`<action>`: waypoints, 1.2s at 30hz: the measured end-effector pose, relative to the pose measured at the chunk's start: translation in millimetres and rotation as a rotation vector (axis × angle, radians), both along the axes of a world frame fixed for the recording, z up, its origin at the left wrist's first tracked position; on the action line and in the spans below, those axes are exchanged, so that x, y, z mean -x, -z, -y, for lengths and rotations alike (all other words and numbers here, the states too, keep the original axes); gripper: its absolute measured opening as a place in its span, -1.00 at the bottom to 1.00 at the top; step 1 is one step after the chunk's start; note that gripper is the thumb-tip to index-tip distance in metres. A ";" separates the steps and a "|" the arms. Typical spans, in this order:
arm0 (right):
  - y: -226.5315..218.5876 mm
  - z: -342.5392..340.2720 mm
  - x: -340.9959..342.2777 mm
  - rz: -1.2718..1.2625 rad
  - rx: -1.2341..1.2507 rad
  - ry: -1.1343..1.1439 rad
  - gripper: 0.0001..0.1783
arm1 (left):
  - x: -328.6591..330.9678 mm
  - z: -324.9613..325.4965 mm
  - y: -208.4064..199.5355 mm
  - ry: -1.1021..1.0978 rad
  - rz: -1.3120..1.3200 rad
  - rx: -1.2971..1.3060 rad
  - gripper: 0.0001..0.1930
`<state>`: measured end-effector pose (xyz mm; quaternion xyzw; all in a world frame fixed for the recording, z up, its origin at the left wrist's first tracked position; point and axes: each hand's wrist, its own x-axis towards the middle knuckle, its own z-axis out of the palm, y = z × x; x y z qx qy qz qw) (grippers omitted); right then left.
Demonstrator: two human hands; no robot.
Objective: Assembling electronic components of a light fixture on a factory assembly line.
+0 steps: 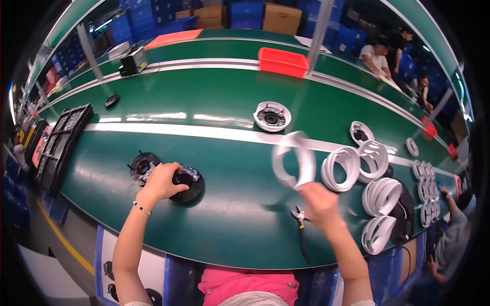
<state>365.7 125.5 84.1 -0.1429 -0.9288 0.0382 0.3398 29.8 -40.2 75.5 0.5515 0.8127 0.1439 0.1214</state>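
Observation:
My left hand (160,182) is closed on a round black part (191,194) that carries a small circuit board and sits on the green bench. Just left of it lies a second round black part (142,166) with wires, partly behind my fingers. Above the bench, my right hand (321,205) grips the lower edge of a white plastic ring (306,166). Both hand and ring are smeared by motion. Beneath that hand lies a pair of pliers (302,227) with dark and yellow handles.
Several stacks of white rings (341,169) stand at the right, beside a black object (405,211) with a cable. A white housing with a black core (272,117) sits on the belt (204,97). A black tray (62,140) lies far left, a red bin (283,62) at the back.

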 end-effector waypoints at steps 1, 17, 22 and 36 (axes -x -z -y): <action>12.6 0.1 5.8 -0.003 -0.054 -0.049 -0.73 | -2.2 -10.7 -2.9 0.036 0.059 0.062 -0.50; 31.5 2.9 28.0 0.398 0.025 -0.058 -0.79 | -19.5 -37.4 27.2 -0.008 0.137 -0.426 -0.49; 2.3 -10.2 40.3 0.533 0.194 0.273 0.25 | -27.9 -34.5 39.5 -0.185 0.365 -0.294 -0.37; 48.6 -23.8 100.0 -0.517 1.546 -0.150 0.07 | -76.6 -72.5 54.9 -0.226 1.157 -0.829 -0.63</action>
